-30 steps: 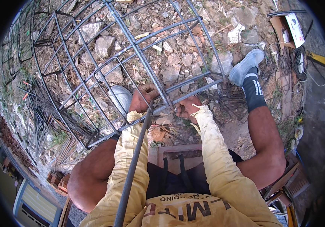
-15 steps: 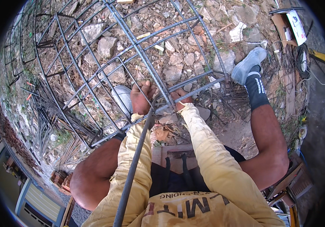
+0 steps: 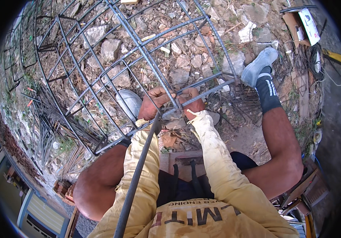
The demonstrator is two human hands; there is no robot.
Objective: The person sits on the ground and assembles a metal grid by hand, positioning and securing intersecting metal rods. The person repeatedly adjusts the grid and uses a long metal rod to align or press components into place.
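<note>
A cage of steel rebar (image 3: 136, 39) stretches across the upper left, and both my hands are at its near corner. My left hand (image 3: 155, 104) is closed, its thumb and fingertips pinched together against a long bar near a joint. On the other side of that bar, my right hand (image 3: 192, 104) is closed too, fingers curled in close to the left fingertips. What the fingers pinch is too small or hidden to make out. A long dark rod (image 3: 138, 174) runs over my left forearm up to the left hand; whether the palm grips it is hidden.
Broken rocks (image 3: 111, 49) and rubble lie under and around the cage. My shoes (image 3: 259, 67) stand on both sides of the corner. Loose steel rods (image 3: 45, 135) are piled at left. An open cardboard box (image 3: 297, 29) and coiled cable (image 3: 316, 61) sit at far right.
My left hand has shifted right to the long bar, its fingers now pinched there. My right hand has risen slightly and its fingers now show beside the bar.
</note>
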